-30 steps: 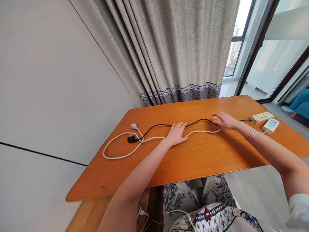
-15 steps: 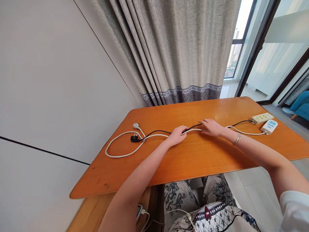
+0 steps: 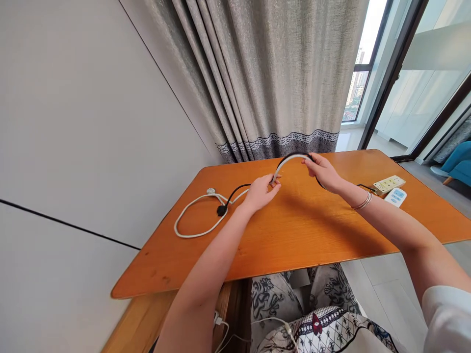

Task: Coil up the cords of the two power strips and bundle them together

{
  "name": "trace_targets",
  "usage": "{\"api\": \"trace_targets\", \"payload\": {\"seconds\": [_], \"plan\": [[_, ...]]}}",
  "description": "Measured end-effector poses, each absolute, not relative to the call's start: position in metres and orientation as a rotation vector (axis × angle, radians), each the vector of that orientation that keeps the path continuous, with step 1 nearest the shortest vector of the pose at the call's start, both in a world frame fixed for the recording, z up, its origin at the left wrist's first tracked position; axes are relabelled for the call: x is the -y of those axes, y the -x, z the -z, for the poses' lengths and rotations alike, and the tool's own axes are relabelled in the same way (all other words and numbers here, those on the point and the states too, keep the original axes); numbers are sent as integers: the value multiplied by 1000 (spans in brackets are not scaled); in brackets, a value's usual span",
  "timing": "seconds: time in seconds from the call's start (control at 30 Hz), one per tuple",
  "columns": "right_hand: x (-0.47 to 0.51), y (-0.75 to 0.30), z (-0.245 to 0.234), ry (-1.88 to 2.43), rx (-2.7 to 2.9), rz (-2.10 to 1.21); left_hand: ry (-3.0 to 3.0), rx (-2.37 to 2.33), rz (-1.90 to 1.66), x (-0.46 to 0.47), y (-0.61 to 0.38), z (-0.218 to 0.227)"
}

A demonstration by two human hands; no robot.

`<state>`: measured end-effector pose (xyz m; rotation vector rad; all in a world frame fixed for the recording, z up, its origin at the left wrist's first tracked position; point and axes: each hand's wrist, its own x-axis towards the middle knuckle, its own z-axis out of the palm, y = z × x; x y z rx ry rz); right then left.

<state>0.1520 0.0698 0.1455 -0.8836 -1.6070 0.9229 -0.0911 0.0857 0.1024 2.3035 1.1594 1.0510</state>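
A white cable and a black cable run together across the orange wooden table. My left hand pinches both cables above the table's middle. My right hand grips the same pair a little to the right, and the stretch between my hands arches upward. The white cable loops on the table at the left and ends in a white plug. A black plug lies beside that loop. On the right the cables lead to a cream power strip and a white-and-blue power strip.
A grey curtain hangs behind the table, with a plain wall on the left and a glass door on the right. My patterned lap and a thin white wire show under the table's near edge. A blue chair stands far right.
Both hands have closed on the two cables and lifted them off the table into an arch. The plugs and both power strips have slid inward toward the middle.
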Motion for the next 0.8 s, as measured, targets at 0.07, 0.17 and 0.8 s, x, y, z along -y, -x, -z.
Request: {"api": "trace_targets", "payload": {"seconds": [0.07, 0.17, 0.8], "plan": [[-73, -149, -163, 783, 1504, -889, -2387, -1278, -954, -91, 101, -104], [-75, -145, -189, 684, 1417, -863, -2199, -1318, -968, -102, 114, -96], [-99, -64, -244, 502, 1032, -1094, -1291, -410, -997, -67, -25, -77]]}}
